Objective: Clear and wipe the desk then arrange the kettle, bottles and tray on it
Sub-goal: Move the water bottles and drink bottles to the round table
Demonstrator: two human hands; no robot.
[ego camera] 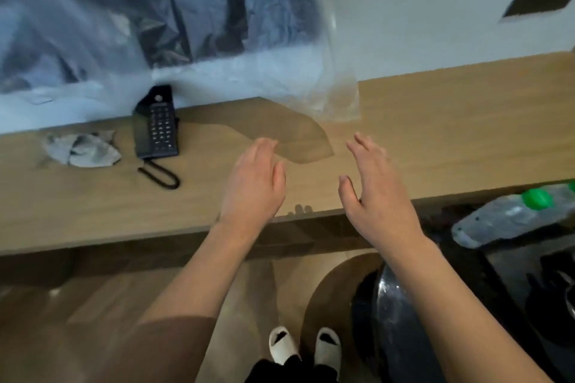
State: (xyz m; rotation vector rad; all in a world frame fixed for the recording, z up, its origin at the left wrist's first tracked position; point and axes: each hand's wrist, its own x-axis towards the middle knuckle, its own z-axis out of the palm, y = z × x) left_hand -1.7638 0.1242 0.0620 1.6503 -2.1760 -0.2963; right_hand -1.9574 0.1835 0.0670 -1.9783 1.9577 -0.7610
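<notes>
1. Your left hand (253, 182) and right hand (375, 188) hover over the desk (451, 140), fingers loosely together, holding nothing
2. Cloth (82, 150) and telephone (156, 124) lie left; bottles (510, 216) wait off-desk, probably set aside for wiping

The wooden desk (435, 134) runs left to right; a clear green-capped bottle (510, 214) lies tipped beyond its near right edge.
</notes>
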